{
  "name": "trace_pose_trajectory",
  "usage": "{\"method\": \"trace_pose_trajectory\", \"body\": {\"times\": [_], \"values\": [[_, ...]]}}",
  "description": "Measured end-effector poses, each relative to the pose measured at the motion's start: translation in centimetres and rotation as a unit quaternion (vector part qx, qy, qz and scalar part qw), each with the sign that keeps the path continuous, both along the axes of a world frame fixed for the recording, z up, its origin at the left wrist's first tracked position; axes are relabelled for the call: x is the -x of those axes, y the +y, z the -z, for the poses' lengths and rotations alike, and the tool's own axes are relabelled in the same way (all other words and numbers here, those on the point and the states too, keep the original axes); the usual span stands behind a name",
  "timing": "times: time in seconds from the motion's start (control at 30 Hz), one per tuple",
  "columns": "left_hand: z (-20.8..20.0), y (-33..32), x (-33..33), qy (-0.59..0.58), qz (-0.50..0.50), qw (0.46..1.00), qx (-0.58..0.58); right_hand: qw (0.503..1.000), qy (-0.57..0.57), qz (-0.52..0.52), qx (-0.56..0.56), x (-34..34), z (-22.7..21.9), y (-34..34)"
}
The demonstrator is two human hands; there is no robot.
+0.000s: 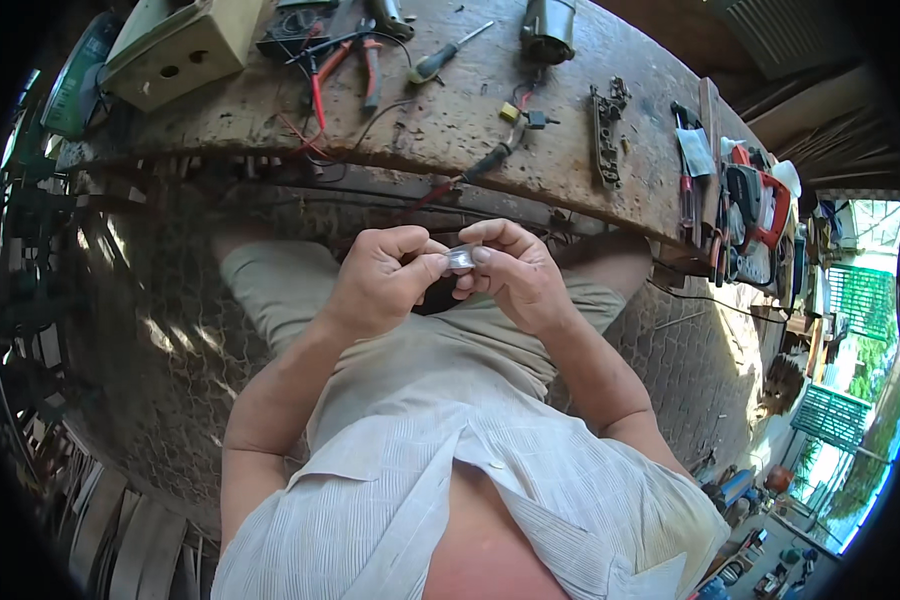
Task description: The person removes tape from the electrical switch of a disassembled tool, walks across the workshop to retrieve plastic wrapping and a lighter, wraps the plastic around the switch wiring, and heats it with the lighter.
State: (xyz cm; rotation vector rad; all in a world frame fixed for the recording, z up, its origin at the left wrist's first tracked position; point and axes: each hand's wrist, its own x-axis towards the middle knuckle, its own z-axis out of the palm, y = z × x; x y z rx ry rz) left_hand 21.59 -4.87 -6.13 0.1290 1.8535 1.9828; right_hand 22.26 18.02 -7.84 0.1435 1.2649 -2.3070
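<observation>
Head view: I see the left hand (385, 278) and right hand (518, 275), each grip narrow, pinching a small metal piece (459, 259). A metal strip (607, 135) lies near the worktop's (565, 100) near edge.

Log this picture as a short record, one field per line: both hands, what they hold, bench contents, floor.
Left grip: thumb and fingers pinch a small silvery piece
Right grip: pinches the same piece from the other side
Held piece: shiny, mostly covered by fingers; exact kind unclear
Hand position: over the lap, in front of the workbench
On bench: tan box, pliers, screwdriver, metal cylinder
Floor: patterned paving, sunlit patches
</observation>
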Motion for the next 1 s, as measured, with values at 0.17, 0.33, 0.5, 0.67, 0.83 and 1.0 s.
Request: {"method": "trace_pose_trajectory", "body": {"times": [0.17,0.33,0.5,0.67,0.83,1.0], "values": [[0.3,-2.5,2.7,-0.029,0.049,0.998,-0.034,0.999,0.025,0.001,-0.045,0.9,-0.9,-2.4],[0.5,-3.9,6.8,-0.016,0.116,0.993,-0.024,0.99,0.02,0.061,-0.126,2.8,-0.8,-4.0],[0.2,-5.1,11.7,0.171,0.134,0.976,0.021,0.987,-0.09,0.1,-0.09,6.0,-2.6,-5.4],[-2.4,-7.0,14.7,0.346,0.164,0.924,0.012,0.98,-0.143,0.089,-0.109,10.1,-7.7,-7.8],[-8.2,-7.9,16.4,0.242,0.18,0.953,-0.021,0.957,-0.132,0.106,-0.237,8.9,-14.1,-8.1],[-15.1,-7.7,16.2,0.21,0.281,0.936,-0.018,0.927,-0.053,0.092,-0.359,5.4,-22.6,-11.4]]}}
